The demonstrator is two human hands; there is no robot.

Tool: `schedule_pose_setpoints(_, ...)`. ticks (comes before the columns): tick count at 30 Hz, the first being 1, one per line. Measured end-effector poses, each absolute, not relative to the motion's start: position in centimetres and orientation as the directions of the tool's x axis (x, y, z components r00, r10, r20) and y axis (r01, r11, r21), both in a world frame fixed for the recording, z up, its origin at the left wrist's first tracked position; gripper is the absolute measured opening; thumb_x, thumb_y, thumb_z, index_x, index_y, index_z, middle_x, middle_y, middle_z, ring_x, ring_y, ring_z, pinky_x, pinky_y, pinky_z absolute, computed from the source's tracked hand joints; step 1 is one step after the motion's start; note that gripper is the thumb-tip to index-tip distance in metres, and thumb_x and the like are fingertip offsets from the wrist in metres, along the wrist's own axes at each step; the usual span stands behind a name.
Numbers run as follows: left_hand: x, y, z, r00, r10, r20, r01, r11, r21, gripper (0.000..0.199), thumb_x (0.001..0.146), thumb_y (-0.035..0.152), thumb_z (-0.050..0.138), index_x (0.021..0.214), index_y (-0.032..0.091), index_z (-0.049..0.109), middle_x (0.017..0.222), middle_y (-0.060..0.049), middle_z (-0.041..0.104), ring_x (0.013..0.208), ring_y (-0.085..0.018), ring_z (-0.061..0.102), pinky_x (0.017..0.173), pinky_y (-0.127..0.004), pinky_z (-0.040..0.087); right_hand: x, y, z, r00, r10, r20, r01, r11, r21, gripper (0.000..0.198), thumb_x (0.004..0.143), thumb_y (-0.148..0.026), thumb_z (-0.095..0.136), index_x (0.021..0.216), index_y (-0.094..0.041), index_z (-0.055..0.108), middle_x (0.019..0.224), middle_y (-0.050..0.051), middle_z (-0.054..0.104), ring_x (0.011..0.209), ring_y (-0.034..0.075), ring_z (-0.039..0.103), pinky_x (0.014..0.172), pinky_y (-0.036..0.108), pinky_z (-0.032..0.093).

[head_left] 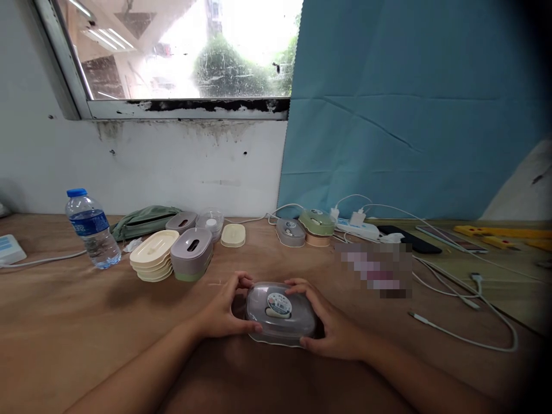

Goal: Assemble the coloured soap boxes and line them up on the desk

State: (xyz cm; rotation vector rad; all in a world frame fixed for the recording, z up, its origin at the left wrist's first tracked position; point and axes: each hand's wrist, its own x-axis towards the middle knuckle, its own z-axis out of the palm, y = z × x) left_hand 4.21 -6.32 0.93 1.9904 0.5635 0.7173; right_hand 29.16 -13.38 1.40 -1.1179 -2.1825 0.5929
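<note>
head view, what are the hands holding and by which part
The left hand and right hand grip the grey lidded box by its left and right ends.

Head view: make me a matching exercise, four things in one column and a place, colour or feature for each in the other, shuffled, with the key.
Things
1. Lidded box
2. Water bottle
3. Stack of lids
4. Power strip

Descriptions
A. Cream-coloured
B. At the foot of the blue cloth
C. Between the left hand and the right hand
D. Has a blue cap

Right pairs: 1-C, 2-D, 3-A, 4-B
</note>
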Motion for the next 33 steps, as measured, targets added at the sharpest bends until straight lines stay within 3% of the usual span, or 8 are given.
schedule_pose_setpoints(6, 4.3, -6.3, 0.8, 0.72, 0.644, 0.259, 0.086, -0.452, 0.888, 0.066, 0.058, 0.027, 0.074, 0.109, 0.023, 0.033, 0.106, -0.005, 0.042, 0.106, -0.02, 0.045, 0.095, -0.039, 0.037, 29.7, -13.3, 1.3, -0.485, 0.834, 0.263, 0.552, 0.525, -0.647, 0.062, 0.062, -0.024, 0.065, 0.115, -0.022, 0.032, 0.13, 0.01, 0.03, 0.119, 0.026, 0.035, 0.095, 0.038, 0.035)
schedule_pose_setpoints(11, 4.3, -6.1, 0.7, 0.719, 0.652, 0.241, 0.107, -0.447, 0.888, 0.067, 0.058, 0.029, 0.074, 0.113, 0.022, 0.034, 0.112, -0.008, 0.045, 0.108, -0.021, 0.045, 0.096, -0.041, 0.035, 30.5, -12.8, 1.5, -0.533, 0.811, 0.24, 0.562, 0.551, -0.616, 0.072, 0.056, -0.027, 0.071, 0.117, -0.023, 0.033, 0.128, 0.01, 0.033, 0.118, 0.025, 0.036, 0.096, 0.037, 0.034)
schedule_pose_setpoints(15, 4.3, -5.9, 0.1, 0.684, 0.682, 0.259, 0.142, -0.472, 0.87, 0.074, 0.065, 0.032, 0.069, 0.126, 0.022, 0.027, 0.127, -0.012, 0.04, 0.121, -0.024, 0.037, 0.102, -0.042, 0.028, 30.9, -11.9, 0.6, -0.514, 0.806, 0.294, 0.57, 0.577, -0.584, 0.073, 0.052, -0.033, 0.074, 0.114, -0.023, 0.036, 0.124, 0.009, 0.038, 0.114, 0.025, 0.041, 0.094, 0.038, 0.036)
schedule_pose_setpoints(18, 4.5, -5.6, -0.1, 0.567, 0.761, 0.316, 0.166, -0.481, 0.861, 0.062, 0.075, 0.033, 0.059, 0.127, 0.021, 0.028, 0.129, -0.012, 0.04, 0.123, -0.023, 0.035, 0.102, -0.044, 0.026, 31.1, -10.5, -0.2, -0.402, 0.837, 0.37, 0.654, 0.546, -0.524, 0.071, 0.052, -0.035, 0.074, 0.112, -0.022, 0.039, 0.121, 0.01, 0.041, 0.112, 0.026, 0.043, 0.093, 0.04, 0.036)
schedule_pose_setpoints(22, 4.6, -4.9, -0.1, 0.37, 0.845, 0.385, 0.186, -0.474, 0.861, 0.044, 0.078, 0.028, 0.052, 0.118, 0.019, 0.036, 0.117, -0.011, 0.049, 0.112, -0.021, 0.045, 0.097, -0.042, 0.032, 31.6, -6.9, 0.6, -0.211, 0.822, 0.529, 0.813, 0.448, -0.372, 0.064, 0.059, -0.039, 0.069, 0.112, -0.019, 0.04, 0.115, 0.01, 0.046, 0.109, 0.028, 0.045, 0.092, 0.043, 0.035)
schedule_pose_setpoints(25, 4.6, -4.5, -0.1, 0.288, 0.865, 0.41, 0.214, -0.476, 0.853, 0.037, 0.075, 0.022, 0.053, 0.11, 0.018, 0.041, 0.1, -0.007, 0.054, 0.098, -0.02, 0.051, 0.088, -0.039, 0.039, 32.2, -2.8, 2.5, -0.039, 0.77, 0.636, 0.926, 0.267, -0.266, 0.059, 0.066, -0.042, 0.063, 0.113, -0.016, 0.039, 0.112, 0.01, 0.048, 0.109, 0.027, 0.045, 0.093, 0.039, 0.035)
schedule_pose_setpoints(28, 4.5, -4.3, -0.1, 0.227, 0.871, 0.436, 0.265, -0.486, 0.833, 0.027, 0.073, 0.018, 0.052, 0.099, 0.018, 0.045, 0.087, -0.004, 0.053, 0.087, -0.018, 0.051, 0.08, -0.035, 0.041, 32.7, 1.1, 4.3, 0.101, 0.759, 0.643, 0.971, 0.066, -0.23, 0.059, 0.068, -0.042, 0.061, 0.114, -0.013, 0.039, 0.11, 0.014, 0.048, 0.107, 0.029, 0.044, 0.089, 0.036, 0.037)
schedule_pose_setpoints(33, 4.3, -4.1, -0.1, 0.189, 0.869, 0.457, 0.331, -0.495, 0.804, 0.017, 0.072, 0.016, 0.048, 0.088, 0.018, 0.044, 0.075, 0.001, 0.046, 0.074, -0.015, 0.047, 0.069, -0.028, 0.039, 32.9, 4.4, 4.2, 0.22, 0.761, 0.61, 0.971, -0.112, -0.211, 0.06, 0.062, -0.047, 0.066, 0.106, -0.013, 0.045, 0.1, 0.016, 0.051, 0.095, 0.033, 0.048, 0.08, 0.042, 0.037)
